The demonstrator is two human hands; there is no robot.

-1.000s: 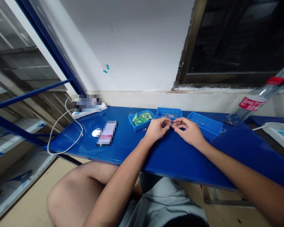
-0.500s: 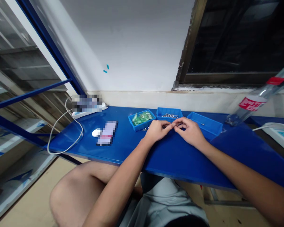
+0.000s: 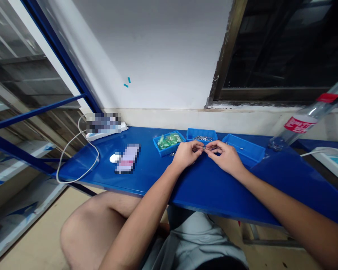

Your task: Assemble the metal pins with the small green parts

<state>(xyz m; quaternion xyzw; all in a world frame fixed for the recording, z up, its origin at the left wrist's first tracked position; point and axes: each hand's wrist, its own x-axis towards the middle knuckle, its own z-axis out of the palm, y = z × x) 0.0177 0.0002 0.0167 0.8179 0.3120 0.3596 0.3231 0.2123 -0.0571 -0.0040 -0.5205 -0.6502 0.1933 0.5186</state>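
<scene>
My left hand (image 3: 187,154) and my right hand (image 3: 224,157) meet above the blue workbench (image 3: 214,191), fingertips together around a small metal part (image 3: 204,148), probably a screw. The fingers hide most of it. Just behind my hands stands a blue plastic bin of metal screws (image 3: 202,135). A blue bin holding green packets (image 3: 168,142) sits beyond my left hand, and a nearly bare blue bin (image 3: 243,149) sits beyond my right hand.
A few loose screws (image 3: 172,153) lie beside the green-packet bin. To the left are a white mouse (image 3: 115,158), a pixelated flat item (image 3: 127,158), and a corded power strip (image 3: 107,129). A clear plastic bottle (image 3: 298,123) lies at the right, with another power strip (image 3: 332,159) past the bench.
My fingertips have shifted slightly around the small metal part, and my hands remain close together. The bins and other things on the bench have not moved.
</scene>
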